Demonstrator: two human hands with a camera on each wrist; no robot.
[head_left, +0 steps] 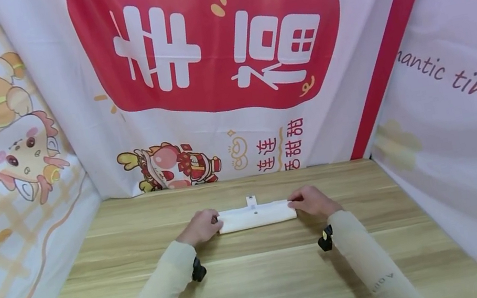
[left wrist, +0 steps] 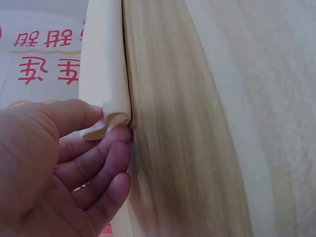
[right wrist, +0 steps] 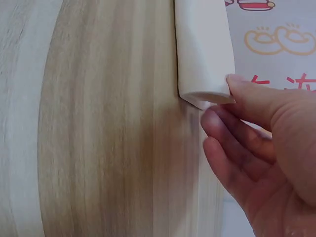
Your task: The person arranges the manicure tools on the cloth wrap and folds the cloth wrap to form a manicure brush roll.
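A white rolled-up cloth case [head_left: 256,218] lies crosswise on the wooden table. From its far edge sticks out a short strap [head_left: 251,200] with a small snap, and a dark stud shows on top of the roll. My left hand [head_left: 204,225] pinches the left end between thumb and fingers. In the left wrist view, the folded layers of the cloth case [left wrist: 106,74] show at that end. At the opposite end, my right hand [head_left: 315,201] pinches the roll. The right wrist view shows the thumb on the upper edge of the cloth case [right wrist: 205,54], fingertips below its open end.
The wood-grain table [head_left: 263,288] extends toward me. A white curtain [head_left: 236,138] with red print hangs along its far edge, with printed cloths at the left [head_left: 16,220] and right [head_left: 467,140]. Dark wrist-camera mounts [head_left: 199,270] hang below both sleeves.
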